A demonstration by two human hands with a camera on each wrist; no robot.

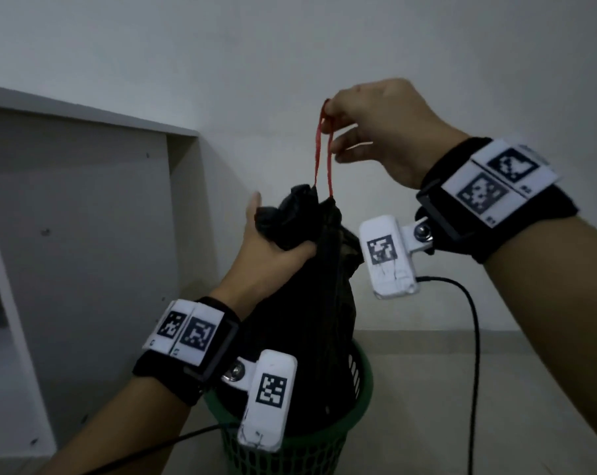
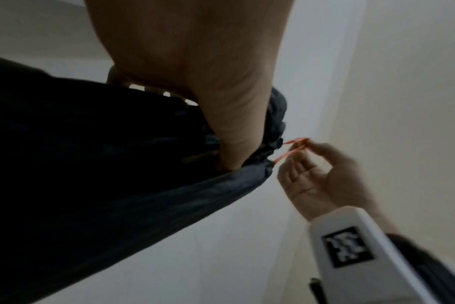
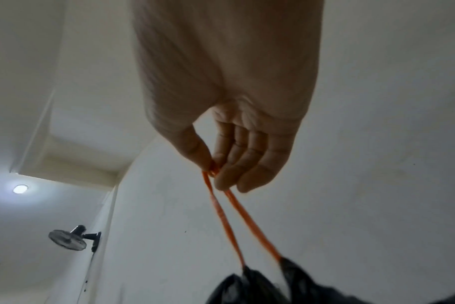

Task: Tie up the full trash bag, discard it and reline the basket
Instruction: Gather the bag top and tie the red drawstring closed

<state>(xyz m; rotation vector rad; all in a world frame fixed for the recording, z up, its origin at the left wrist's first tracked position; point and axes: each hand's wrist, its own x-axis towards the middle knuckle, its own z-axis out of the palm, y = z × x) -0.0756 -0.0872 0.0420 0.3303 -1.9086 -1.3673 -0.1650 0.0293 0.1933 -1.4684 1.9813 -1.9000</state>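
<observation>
A full black trash bag (image 1: 310, 303) stands tall in a green mesh basket (image 1: 358, 399) on the floor. My left hand (image 1: 269, 248) grips the bag's gathered neck (image 2: 270, 144), thumb in front and fingers round the back. Above it my right hand (image 1: 369, 128) pinches the top of the red drawstring loop (image 1: 324, 149) between thumb and forefinger. Both strands (image 3: 234, 222) run taut down into the bunched black plastic (image 3: 260, 286). The left wrist view shows the right hand (image 2: 322, 176) holding the drawstring (image 2: 294, 148) just beyond the neck.
A grey cabinet panel (image 1: 84, 207) with a white frame stands left of the basket, against a plain white wall (image 1: 427, 46). Black cables (image 1: 471, 337) hang from both wrist cameras. A wall fan (image 3: 70, 239) and a ceiling light (image 3: 20, 188) appear overhead.
</observation>
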